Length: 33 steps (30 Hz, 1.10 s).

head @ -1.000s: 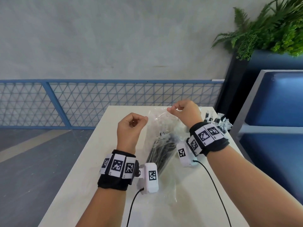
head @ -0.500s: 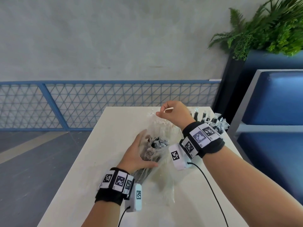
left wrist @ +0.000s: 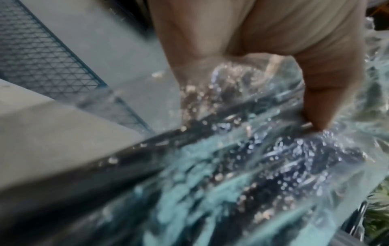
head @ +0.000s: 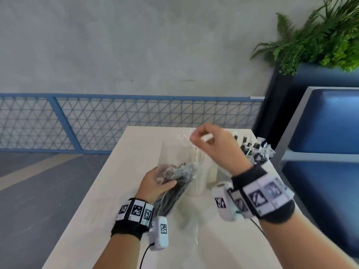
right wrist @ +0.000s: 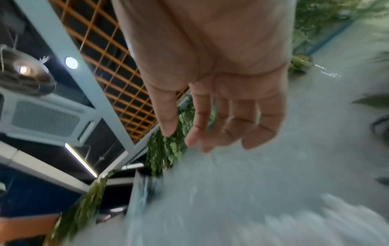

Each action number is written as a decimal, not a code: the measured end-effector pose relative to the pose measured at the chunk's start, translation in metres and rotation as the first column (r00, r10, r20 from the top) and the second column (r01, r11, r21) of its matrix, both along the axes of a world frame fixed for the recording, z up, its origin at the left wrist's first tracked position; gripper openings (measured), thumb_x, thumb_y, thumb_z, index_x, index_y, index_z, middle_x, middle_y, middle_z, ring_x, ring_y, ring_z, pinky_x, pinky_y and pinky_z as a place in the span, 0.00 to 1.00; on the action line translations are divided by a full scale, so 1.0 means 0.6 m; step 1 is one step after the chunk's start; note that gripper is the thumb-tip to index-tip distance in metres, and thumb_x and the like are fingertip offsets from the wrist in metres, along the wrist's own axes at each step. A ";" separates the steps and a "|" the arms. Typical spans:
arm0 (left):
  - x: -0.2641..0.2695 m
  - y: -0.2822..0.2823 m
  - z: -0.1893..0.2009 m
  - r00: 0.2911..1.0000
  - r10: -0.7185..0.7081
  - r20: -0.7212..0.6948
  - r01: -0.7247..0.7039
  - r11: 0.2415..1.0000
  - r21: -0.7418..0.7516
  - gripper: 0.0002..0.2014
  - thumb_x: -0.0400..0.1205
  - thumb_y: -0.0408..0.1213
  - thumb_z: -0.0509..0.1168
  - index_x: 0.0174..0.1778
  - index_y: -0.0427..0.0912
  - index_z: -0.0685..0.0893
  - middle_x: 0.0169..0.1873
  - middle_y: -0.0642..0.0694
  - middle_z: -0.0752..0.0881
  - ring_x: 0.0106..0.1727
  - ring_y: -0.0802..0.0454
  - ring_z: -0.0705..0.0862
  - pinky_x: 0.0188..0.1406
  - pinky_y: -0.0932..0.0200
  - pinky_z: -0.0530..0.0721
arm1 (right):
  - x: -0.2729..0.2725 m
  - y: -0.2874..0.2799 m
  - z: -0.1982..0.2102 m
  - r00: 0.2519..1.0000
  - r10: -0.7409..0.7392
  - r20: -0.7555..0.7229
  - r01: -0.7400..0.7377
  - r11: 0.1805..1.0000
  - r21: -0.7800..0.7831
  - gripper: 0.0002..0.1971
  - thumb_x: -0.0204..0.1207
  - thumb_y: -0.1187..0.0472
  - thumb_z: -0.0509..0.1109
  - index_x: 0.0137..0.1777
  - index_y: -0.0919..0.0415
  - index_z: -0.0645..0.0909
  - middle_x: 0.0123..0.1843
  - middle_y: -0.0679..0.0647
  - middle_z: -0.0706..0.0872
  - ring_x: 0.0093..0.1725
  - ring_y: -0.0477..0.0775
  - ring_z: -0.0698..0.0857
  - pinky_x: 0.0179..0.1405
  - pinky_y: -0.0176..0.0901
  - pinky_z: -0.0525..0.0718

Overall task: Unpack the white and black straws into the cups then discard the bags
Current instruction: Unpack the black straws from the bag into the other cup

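Observation:
A clear bag of black straws (head: pixel 174 183) stands tilted on the white table (head: pixel 120 171). My left hand (head: pixel 165 179) grips its middle, and in the left wrist view the thumb (left wrist: pixel 313 99) presses into the bag (left wrist: pixel 273 158). My right hand (head: pixel 202 137) is blurred and hovers by the bag's raised top edge. In the right wrist view its fingers (right wrist: pixel 223 126) are loosely spread and hold nothing. Behind the bag stands a white cup (head: pixel 196 185) with white straws (head: pixel 198 158). Wrapped black straws (head: pixel 250 150) stand at the table's far right, their holder hidden.
A blue mesh railing (head: pixel 116 121) runs behind the table's far edge. To the right are a blue padded bench (head: pixel 326 133) and a dark planter with green ferns (head: pixel 314 35). Grey floor (head: pixel 38 181) lies left of the table. More clear plastic lies on the near tabletop.
My left hand has dropped from the bag's top edge and taken hold of the straw bundle through the bag. My right hand stayed near the top and its fingers have loosened.

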<state>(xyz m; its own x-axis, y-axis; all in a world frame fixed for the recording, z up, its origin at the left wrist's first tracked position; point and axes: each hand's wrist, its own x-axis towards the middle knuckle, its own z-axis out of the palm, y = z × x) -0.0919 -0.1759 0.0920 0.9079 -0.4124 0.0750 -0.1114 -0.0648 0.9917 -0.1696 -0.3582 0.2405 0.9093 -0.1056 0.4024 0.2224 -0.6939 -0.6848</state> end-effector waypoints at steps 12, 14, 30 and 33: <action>-0.006 -0.032 0.026 0.977 -0.203 -0.068 0.180 0.951 -0.251 0.35 0.59 0.33 0.79 0.64 0.42 0.78 0.57 0.44 0.87 0.62 0.46 0.84 0.65 0.52 0.80 | -0.039 -0.008 -0.093 0.996 -0.081 -0.032 0.084 0.991 0.109 0.11 0.80 0.56 0.64 0.60 0.54 0.81 0.57 0.49 0.74 0.42 0.37 0.82 0.44 0.16 0.75; -0.009 -0.039 0.005 0.944 -0.302 -0.133 0.270 0.939 -0.212 0.45 0.56 0.34 0.83 0.70 0.44 0.72 0.62 0.41 0.84 0.65 0.44 0.82 0.66 0.49 0.79 | -0.035 -0.009 -0.106 0.993 -0.083 -0.083 0.090 0.992 0.084 0.06 0.80 0.58 0.65 0.50 0.57 0.82 0.56 0.51 0.75 0.42 0.40 0.81 0.43 0.18 0.77; -0.020 -0.051 -0.027 0.992 -0.089 -0.086 0.090 0.996 0.002 0.26 0.61 0.28 0.81 0.55 0.35 0.83 0.42 0.47 0.91 0.48 0.54 0.89 0.48 0.61 0.85 | -0.039 0.024 -0.082 0.947 -0.281 -0.158 0.132 0.784 -0.606 0.14 0.80 0.53 0.61 0.63 0.56 0.77 0.61 0.50 0.81 0.61 0.54 0.80 0.75 0.54 0.62; -0.020 -0.049 -0.034 0.988 -0.095 -0.124 0.092 0.995 -0.030 0.28 0.62 0.30 0.81 0.58 0.33 0.81 0.49 0.41 0.90 0.53 0.48 0.88 0.55 0.53 0.83 | -0.040 0.023 -0.086 0.934 -0.267 -0.236 0.092 0.820 -0.565 0.26 0.77 0.50 0.67 0.71 0.60 0.69 0.68 0.55 0.75 0.65 0.55 0.77 0.70 0.47 0.72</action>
